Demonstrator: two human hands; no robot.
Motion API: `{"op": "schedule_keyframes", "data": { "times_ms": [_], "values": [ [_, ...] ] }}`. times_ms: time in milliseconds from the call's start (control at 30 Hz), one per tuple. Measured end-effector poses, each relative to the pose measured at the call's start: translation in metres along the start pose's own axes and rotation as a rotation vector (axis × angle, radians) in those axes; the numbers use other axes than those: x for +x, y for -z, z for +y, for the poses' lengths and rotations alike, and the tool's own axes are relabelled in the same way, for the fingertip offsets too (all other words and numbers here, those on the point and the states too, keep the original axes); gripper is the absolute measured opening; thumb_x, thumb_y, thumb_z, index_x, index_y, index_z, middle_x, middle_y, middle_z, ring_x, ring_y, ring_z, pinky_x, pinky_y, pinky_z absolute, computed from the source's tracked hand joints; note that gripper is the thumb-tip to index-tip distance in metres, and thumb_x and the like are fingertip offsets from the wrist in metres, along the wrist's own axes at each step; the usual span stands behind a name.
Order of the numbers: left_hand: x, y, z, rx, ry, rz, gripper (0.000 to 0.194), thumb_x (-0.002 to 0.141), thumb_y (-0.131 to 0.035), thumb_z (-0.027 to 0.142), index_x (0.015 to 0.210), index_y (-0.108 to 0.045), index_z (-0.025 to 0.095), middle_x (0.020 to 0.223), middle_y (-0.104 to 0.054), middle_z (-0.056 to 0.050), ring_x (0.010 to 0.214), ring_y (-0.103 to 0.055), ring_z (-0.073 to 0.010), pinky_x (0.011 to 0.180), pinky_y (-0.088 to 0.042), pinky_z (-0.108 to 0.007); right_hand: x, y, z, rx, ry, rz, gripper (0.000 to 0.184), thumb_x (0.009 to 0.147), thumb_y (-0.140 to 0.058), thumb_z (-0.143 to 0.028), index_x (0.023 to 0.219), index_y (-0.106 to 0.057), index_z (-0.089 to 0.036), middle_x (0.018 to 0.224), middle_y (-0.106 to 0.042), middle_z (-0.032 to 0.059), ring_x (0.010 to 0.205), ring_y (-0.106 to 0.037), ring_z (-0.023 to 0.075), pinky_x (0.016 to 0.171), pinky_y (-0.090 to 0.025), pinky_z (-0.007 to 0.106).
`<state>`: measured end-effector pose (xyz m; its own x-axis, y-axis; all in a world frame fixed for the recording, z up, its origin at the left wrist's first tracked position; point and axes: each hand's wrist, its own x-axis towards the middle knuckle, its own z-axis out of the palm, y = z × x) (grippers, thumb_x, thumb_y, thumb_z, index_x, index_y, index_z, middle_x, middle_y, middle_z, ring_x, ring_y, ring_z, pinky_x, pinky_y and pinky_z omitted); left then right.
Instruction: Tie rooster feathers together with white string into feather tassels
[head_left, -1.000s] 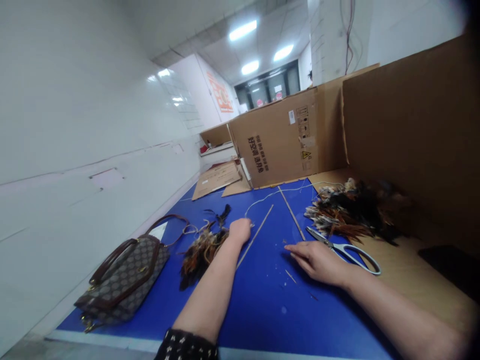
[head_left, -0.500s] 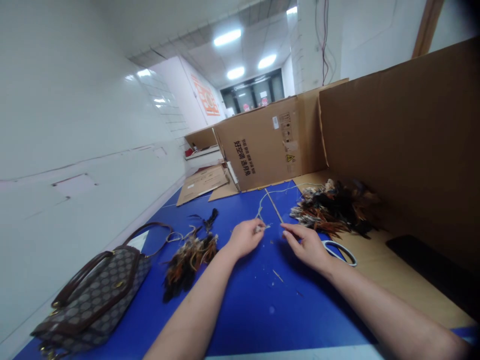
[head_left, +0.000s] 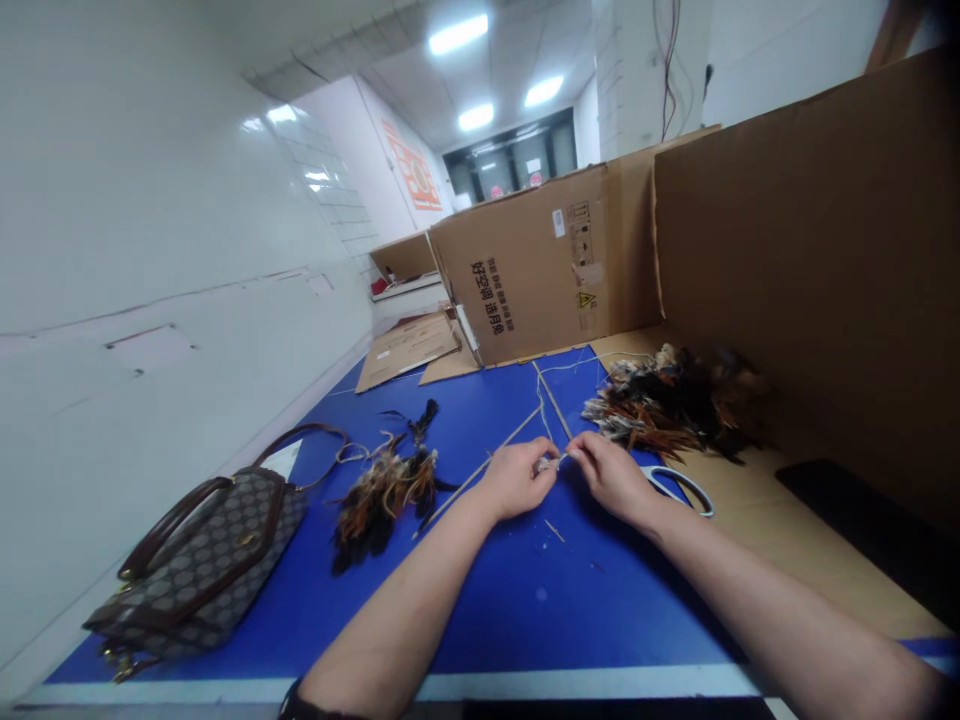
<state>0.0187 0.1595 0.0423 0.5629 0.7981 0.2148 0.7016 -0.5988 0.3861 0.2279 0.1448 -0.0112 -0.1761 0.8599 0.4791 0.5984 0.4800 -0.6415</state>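
My left hand [head_left: 523, 478] is closed in a pinch on a small whitish tuft [head_left: 546, 464], mostly hidden by the fingers. My right hand [head_left: 613, 480] meets it closely, thumb and forefinger pinched at the end of a pale string [head_left: 564, 456]. One thin stick [head_left: 553, 402] runs away from the right fingertips toward the box. Another thin stick [head_left: 466, 484] slants past the back of my left hand; whether the hand holds it cannot be seen. Loose pale string [head_left: 541, 396] trails beyond both hands.
Brown and black feathers [head_left: 386, 500] lie left of my forearm, and a larger feather pile [head_left: 667, 405] sits at the right. White-handled scissors [head_left: 701, 494] rest by my right wrist. A patterned handbag [head_left: 217, 560] stands at far left. Cardboard walls [head_left: 540, 270] border the blue table [head_left: 517, 610].
My left hand has moved right, and the two hands have come together. The right fingers now pinch string beside the stick's end. A second slanted stick now shows behind the left hand.
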Motion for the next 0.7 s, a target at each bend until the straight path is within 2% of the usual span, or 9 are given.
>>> {"op": "schedule_keyframes", "data": {
  "times_ms": [133, 200, 267, 333, 400, 533, 633, 700],
  "values": [
    [0.002, -0.014, -0.004, -0.144, -0.045, 0.037, 0.054, 0.087, -0.071, 0.049, 0.135, -0.065, 0.026, 0.114, -0.076, -0.006, 0.097, -0.07, -0.0206, 0.089, -0.053, -0.029, 0.0, -0.001, -0.003, 0.051, -0.028, 0.03, 0.02, 0.105, -0.047, -0.033, 0.098, -0.063, -0.022, 0.091, -0.071, 0.0048, 0.083, -0.065, 0.0214, 0.078, -0.047, 0.033],
    [0.005, -0.024, -0.007, -0.187, -0.065, 0.049, 0.048, 0.089, -0.069, 0.045, 0.133, -0.067, 0.027, 0.121, -0.075, -0.005, 0.104, -0.07, -0.0204, 0.093, -0.052, -0.029, -0.001, 0.0, -0.005, 0.067, -0.018, 0.036, 0.021, 0.104, -0.048, -0.033, 0.095, -0.063, -0.022, 0.089, -0.071, 0.0046, 0.082, -0.065, 0.0212, 0.076, -0.047, 0.032],
    [0.007, -0.031, -0.01, -0.185, -0.054, 0.038, 0.033, 0.096, -0.061, 0.041, 0.123, -0.073, 0.026, 0.113, -0.077, -0.005, 0.1, -0.07, -0.0186, 0.091, -0.052, -0.028, -0.001, 0.001, -0.007, 0.075, -0.003, 0.039, 0.021, 0.104, -0.048, -0.033, 0.094, -0.063, -0.022, 0.089, -0.071, 0.0049, 0.083, -0.065, 0.0214, 0.076, -0.047, 0.032],
    [0.009, -0.033, -0.013, -0.153, -0.043, 0.019, 0.029, 0.099, -0.054, 0.04, 0.112, -0.076, 0.024, 0.102, -0.078, -0.004, 0.093, -0.07, -0.0172, 0.086, -0.052, -0.026, 0.0, 0.002, -0.007, 0.076, 0.0, 0.051, 0.022, 0.105, -0.047, -0.033, 0.094, -0.063, -0.022, 0.088, -0.071, 0.0051, 0.083, -0.065, 0.0215, 0.076, -0.047, 0.032],
    [0.01, -0.029, -0.015, -0.103, -0.053, 0.015, 0.031, 0.101, -0.051, 0.04, 0.11, -0.076, 0.024, 0.101, -0.078, -0.004, 0.091, -0.07, -0.0166, 0.085, -0.052, -0.025, 0.001, 0.004, -0.007, 0.083, -0.005, 0.064, 0.024, 0.106, -0.046, -0.035, 0.093, -0.061, -0.022, 0.087, -0.07, 0.0053, 0.081, -0.064, 0.0213, 0.075, -0.047, 0.033],
    [0.015, -0.011, -0.025, 0.113, -0.068, -0.04, 0.033, 0.103, -0.047, 0.043, 0.118, -0.073, 0.027, 0.111, -0.077, -0.005, 0.102, -0.07, -0.0186, 0.093, -0.049, -0.028, 0.002, 0.01, -0.013, 0.19, -0.017, 0.156, 0.031, 0.107, -0.043, -0.042, 0.09, -0.059, -0.022, 0.085, -0.068, 0.0059, 0.08, -0.063, 0.0213, 0.078, -0.05, 0.035],
    [0.028, 0.005, -0.042, 0.305, -0.038, -0.09, 0.037, 0.105, -0.042, 0.043, 0.118, -0.072, 0.027, 0.11, -0.077, -0.007, 0.102, -0.069, -0.021, 0.092, -0.049, -0.03, 0.004, 0.02, -0.026, 0.436, -0.018, 0.217, 0.03, 0.106, -0.046, -0.047, 0.097, -0.061, -0.023, 0.105, -0.071, 0.0088, 0.101, -0.066, 0.0228, 0.095, -0.051, 0.038],
    [0.04, 0.017, -0.058, 0.416, -0.003, -0.097, 0.037, 0.105, -0.042, 0.042, 0.119, -0.072, 0.026, 0.109, -0.076, -0.009, 0.101, -0.07, -0.0221, 0.09, -0.048, -0.03, 0.007, 0.029, -0.04, 0.659, -0.03, 0.195, 0.029, 0.106, -0.049, -0.05, 0.098, -0.059, -0.024, 0.101, -0.071, 0.0066, 0.1, -0.068, 0.0219, 0.1, -0.051, 0.042]
  ]
}}
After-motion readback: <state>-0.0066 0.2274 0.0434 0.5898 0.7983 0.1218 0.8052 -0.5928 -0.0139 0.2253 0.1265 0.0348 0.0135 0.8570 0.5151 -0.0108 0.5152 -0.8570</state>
